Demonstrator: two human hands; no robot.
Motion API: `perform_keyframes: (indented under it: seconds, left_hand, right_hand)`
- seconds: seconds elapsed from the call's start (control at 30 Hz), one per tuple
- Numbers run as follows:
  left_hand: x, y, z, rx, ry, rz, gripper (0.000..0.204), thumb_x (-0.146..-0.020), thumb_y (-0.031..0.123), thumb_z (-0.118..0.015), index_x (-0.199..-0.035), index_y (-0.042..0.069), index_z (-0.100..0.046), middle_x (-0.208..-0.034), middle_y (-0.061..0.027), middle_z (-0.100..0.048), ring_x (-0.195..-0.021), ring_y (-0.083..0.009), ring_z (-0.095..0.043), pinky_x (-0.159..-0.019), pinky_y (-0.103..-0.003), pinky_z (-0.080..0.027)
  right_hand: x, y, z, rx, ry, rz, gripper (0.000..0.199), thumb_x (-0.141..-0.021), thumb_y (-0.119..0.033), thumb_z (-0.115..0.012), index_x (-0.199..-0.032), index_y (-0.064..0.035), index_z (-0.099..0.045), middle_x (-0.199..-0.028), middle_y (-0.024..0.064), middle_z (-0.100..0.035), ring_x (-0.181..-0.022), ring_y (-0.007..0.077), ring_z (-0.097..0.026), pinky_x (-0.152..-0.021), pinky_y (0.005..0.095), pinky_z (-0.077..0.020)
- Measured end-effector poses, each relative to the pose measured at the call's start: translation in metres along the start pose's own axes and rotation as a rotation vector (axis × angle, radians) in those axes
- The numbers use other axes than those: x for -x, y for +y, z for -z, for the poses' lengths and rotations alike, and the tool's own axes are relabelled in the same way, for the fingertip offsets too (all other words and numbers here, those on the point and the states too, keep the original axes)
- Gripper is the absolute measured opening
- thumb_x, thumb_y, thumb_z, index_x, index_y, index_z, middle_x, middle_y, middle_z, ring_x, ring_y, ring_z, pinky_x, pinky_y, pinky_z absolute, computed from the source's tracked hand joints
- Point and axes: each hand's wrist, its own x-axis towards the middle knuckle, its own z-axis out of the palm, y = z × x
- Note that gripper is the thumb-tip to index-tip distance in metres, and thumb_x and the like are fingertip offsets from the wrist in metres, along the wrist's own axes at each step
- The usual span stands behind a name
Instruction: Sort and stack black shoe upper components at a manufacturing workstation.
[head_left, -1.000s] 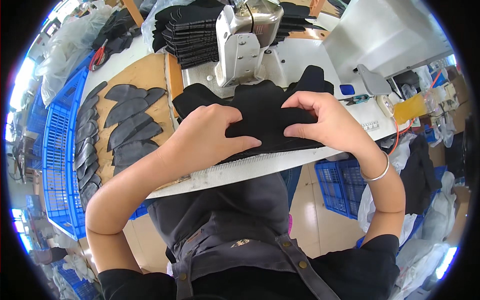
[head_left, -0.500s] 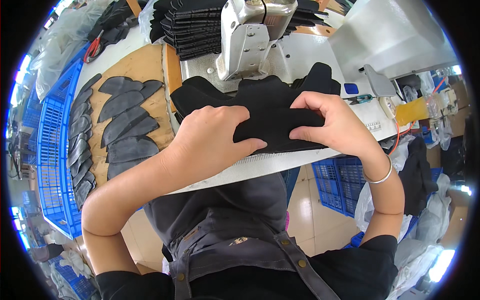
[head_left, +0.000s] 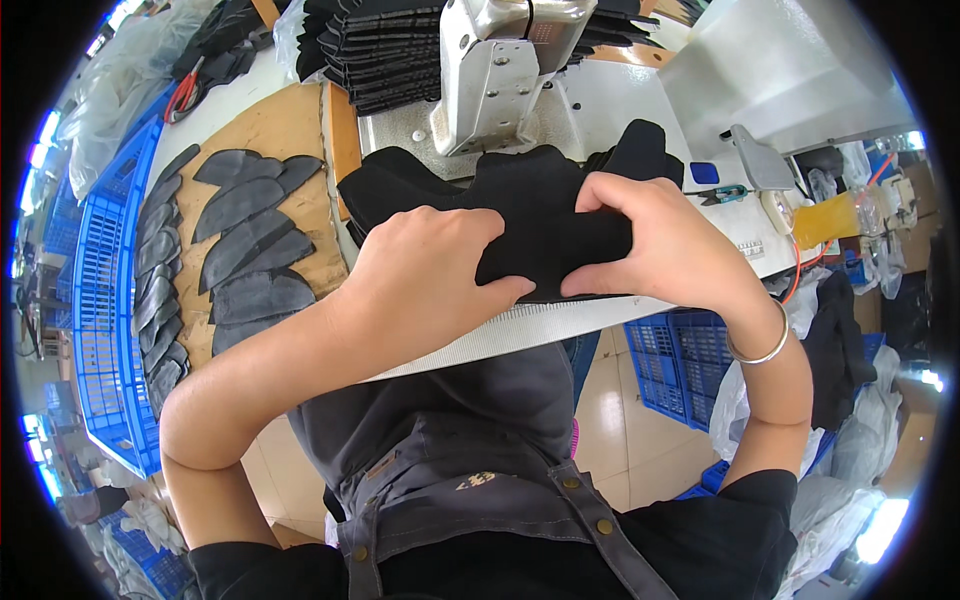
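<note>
A black, scallop-edged fabric piece (head_left: 530, 215) lies on the white ridged front edge of the worktable (head_left: 465, 340), just before the metal sewing machine head (head_left: 490, 100). My left hand (head_left: 415, 275) grips its left part, the thumb along the near edge and the fingers curled on top. From the other side my right hand (head_left: 685, 240) holds it, index finger bent over the cloth and thumb pointing toward the left thumb. More black layers show under the piece at its left and right ends. What the fingertips press beneath the cloth is hidden.
Stacked black pieces (head_left: 385, 60) stand behind, left of the machine. Curved dark pieces (head_left: 255, 240) overlap on a brown board (head_left: 300, 130) at left, beside a blue crate (head_left: 105, 300). Red-handled scissors (head_left: 185, 92) lie far left; small snips (head_left: 725, 196) lie right. Blue crates (head_left: 680, 365) stand below.
My right thumb has slid left across the fabric, closer to my left thumb. The left hand stays nearly in place on the cloth.
</note>
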Motion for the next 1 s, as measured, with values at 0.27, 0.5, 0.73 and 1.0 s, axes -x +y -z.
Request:
perform_keyframes:
  seconds: [0.27,0.5,0.73,1.0]
  left_hand:
    - [-0.002,-0.003,0.027,0.010,-0.142,0.065,0.038,-0.079,0.030,-0.072,-0.070,-0.002,-0.054,-0.058,-0.0158,-0.054,-0.054,-0.0315,-0.055,-0.050,-0.036,-0.040]
    - [0.001,-0.017,0.023,0.062,-0.081,-0.081,0.034,-0.080,0.026,-0.073,-0.069,0.001,-0.053,-0.056,-0.0106,-0.054,-0.053,-0.0261,-0.056,-0.050,-0.034,-0.040]
    - [0.005,-0.021,0.020,0.061,-0.029,-0.076,0.033,-0.080,0.029,-0.074,-0.069,0.004,-0.055,-0.056,-0.0071,-0.057,-0.053,-0.0230,-0.058,-0.050,-0.032,-0.043]
    - [0.010,-0.023,0.013,0.058,0.040,-0.111,0.033,-0.079,0.029,-0.075,-0.069,0.004,-0.055,-0.055,-0.0071,-0.056,-0.051,-0.0225,-0.057,-0.049,-0.032,-0.041]
  right_hand:
    - [-0.011,-0.007,-0.001,0.194,-0.036,-0.024,0.053,-0.061,-0.033,-0.084,-0.089,0.0038,-0.057,-0.065,0.0210,-0.058,-0.066,0.0383,-0.059,-0.063,0.0402,-0.0461]
    - [-0.010,-0.006,-0.004,0.193,0.006,-0.014,0.049,-0.058,-0.023,-0.087,-0.080,0.0005,-0.050,-0.066,0.0179,-0.052,-0.059,0.0316,-0.048,-0.056,0.0366,-0.0381]
    - [-0.012,-0.007,-0.003,0.159,-0.021,-0.045,0.049,-0.058,-0.026,-0.086,-0.084,0.0019,-0.054,-0.071,0.0199,-0.058,-0.066,0.0346,-0.056,-0.062,0.0370,-0.0441]
    - [-0.011,-0.006,-0.004,0.196,0.005,-0.013,0.051,-0.060,-0.030,-0.085,-0.086,0.0037,-0.057,-0.072,0.0227,-0.061,-0.068,0.0370,-0.060,-0.063,0.0381,-0.0469]
